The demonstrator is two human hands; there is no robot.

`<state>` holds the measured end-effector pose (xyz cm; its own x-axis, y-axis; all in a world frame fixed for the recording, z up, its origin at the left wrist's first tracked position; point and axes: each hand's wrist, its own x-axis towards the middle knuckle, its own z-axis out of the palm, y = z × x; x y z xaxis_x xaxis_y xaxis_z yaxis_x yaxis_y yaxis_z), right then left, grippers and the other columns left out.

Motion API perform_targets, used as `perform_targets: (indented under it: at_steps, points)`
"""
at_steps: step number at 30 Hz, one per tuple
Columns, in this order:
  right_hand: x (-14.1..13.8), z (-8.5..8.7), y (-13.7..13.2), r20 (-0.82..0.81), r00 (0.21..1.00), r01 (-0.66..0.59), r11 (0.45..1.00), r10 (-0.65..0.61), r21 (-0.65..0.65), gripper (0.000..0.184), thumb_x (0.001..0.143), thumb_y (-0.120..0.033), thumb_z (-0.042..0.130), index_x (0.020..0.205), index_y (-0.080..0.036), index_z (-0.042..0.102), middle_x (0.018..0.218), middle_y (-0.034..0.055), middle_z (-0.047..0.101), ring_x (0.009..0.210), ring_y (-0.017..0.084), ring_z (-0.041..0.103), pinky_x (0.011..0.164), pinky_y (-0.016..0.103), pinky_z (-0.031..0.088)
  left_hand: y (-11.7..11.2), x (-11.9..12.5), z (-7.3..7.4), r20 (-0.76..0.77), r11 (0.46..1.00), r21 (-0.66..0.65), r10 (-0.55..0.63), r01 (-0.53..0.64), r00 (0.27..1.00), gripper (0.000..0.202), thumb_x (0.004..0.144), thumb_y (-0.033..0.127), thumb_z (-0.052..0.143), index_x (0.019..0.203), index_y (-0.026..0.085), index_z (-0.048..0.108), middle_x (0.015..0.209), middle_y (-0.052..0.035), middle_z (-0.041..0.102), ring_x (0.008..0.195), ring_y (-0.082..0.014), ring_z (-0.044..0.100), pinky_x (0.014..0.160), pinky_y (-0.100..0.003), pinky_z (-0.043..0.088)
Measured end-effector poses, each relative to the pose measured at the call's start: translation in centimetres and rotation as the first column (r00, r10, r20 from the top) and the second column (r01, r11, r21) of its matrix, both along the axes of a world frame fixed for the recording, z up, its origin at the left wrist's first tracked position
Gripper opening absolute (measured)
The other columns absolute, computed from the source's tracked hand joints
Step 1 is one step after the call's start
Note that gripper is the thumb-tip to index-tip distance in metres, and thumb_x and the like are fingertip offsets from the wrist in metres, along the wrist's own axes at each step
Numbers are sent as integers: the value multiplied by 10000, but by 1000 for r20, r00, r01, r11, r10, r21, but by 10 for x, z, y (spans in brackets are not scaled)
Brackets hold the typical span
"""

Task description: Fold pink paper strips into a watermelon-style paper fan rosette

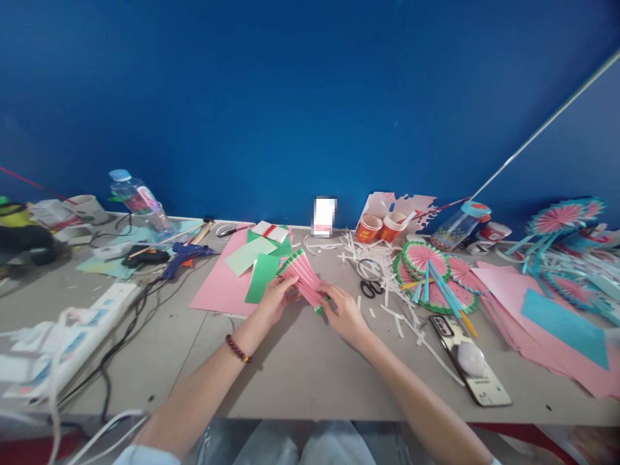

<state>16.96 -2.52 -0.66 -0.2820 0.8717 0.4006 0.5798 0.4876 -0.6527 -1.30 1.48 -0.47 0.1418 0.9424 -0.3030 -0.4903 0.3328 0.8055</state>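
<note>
The pleated paper (306, 274) is held above the middle of the table (290, 381), its folds already made along the visible part; it seems only partly spread, not a full round. The left hand (283, 297) pinches its left side, thumb on top; the right hand (341, 310) has its grip closed on the near right end. Whether the ends are joined, I cannot tell. To the right, round paper fans (427, 259) look complete, with blue sticks (443, 284) lying across them.

The held piece is crisp pink paper in narrow ridges, edged in green and flaring towards the far left. Behind it lie a smooth, flat green sheet (261, 278) and a larger pink sheet (217, 290). Thin, curling white strips (400, 326) litter the area around the black-handled scissors (371, 289).
</note>
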Motion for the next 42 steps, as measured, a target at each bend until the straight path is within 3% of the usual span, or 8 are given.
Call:
perform_targets:
  at_steps: [6, 14, 17, 21, 25, 28, 35, 42]
  points:
    - [3, -1, 3, -101, 992, 70, 997, -72, -25, 265, 827, -171, 469, 1052, -196, 606, 1053, 74, 678, 914, 186, 648, 823, 314, 501, 1, 0, 2, -113, 996, 82, 47, -38, 992, 357, 589, 318, 804, 833, 127, 628, 839, -75, 696, 735, -183, 659, 671, -303, 544]
    - [15, 0, 12, -67, 971, 231, 972, -229, 37, 293, 813, -169, 445, 1065, -172, 596, 980, 72, 680, 830, 188, 635, 780, 312, 497, -1, -1, -4, -439, 972, 232, 70, 38, 896, 842, 634, 332, 777, 1335, 215, 326, 846, -30, 631, 763, -204, 649, 711, -364, 533]
    - [18, 1, 14, -60, 968, 247, 967, -244, 53, 305, 812, -158, 437, 1073, -177, 593, 989, 73, 678, 822, 185, 637, 766, 305, 502, 0, -5, -6, -657, 900, 428, 247, 82, 713, 879, 648, 361, 757, 1385, 216, 301, 1068, -109, 606, 1034, -280, 592, 885, -428, 469]
    - [21, 3, 15, 6, 983, 182, 980, -183, 81, 331, 825, -141, 431, 1120, -186, 576, 1038, 79, 664, 910, 194, 637, 815, 313, 500, 2, -11, -3, -719, 745, 638, 487, 194, 496, 899, 642, 392, 754, 1404, 203, 316, 1454, -173, 318, 1366, -357, 246, 1082, -492, 254]
    - [27, 5, 17, 112, 992, 53, 995, -61, 80, 356, 884, -150, 387, 1190, -228, 551, 1102, 67, 651, 1007, 189, 620, 875, 323, 490, 5, -17, 5, -797, 601, 604, 450, 524, 402, 771, 735, 429, 679, 1405, 244, 347, 1482, -110, 332, 1388, -330, 217, 1138, -480, 99]
    - [34, 6, 20, 178, 984, -9, 996, -6, 86, 372, 894, -134, 369, 1202, -233, 550, 1105, 63, 651, 1010, 187, 616, 886, 341, 487, 8, -22, 9, -859, 560, 508, 384, 655, 338, 637, 788, 432, 619, 1370, 273, 413, 1411, -71, 453, 1369, -291, 275, 1150, -465, 40]
    - [41, 13, 20, 174, 984, -36, 997, 22, 74, 347, 911, -150, 369, 1190, -236, 557, 1110, 60, 646, 1036, 182, 607, 900, 336, 482, 14, -31, 11, -834, 574, 544, 288, 612, 471, 404, 805, 405, 612, 1191, 288, 606, 1154, -70, 607, 1166, -265, 475, 1072, -437, 287]
    - [41, 18, 20, 231, 973, -43, 998, 32, 44, 349, 882, -105, 381, 1121, -229, 603, 1011, 54, 676, 925, 170, 642, 816, 302, 506, 9, -29, 16, -696, 722, 499, 5, 479, 718, 221, 711, 395, 700, 876, 255, 745, 826, -56, 629, 826, -222, 576, 777, -322, 502]
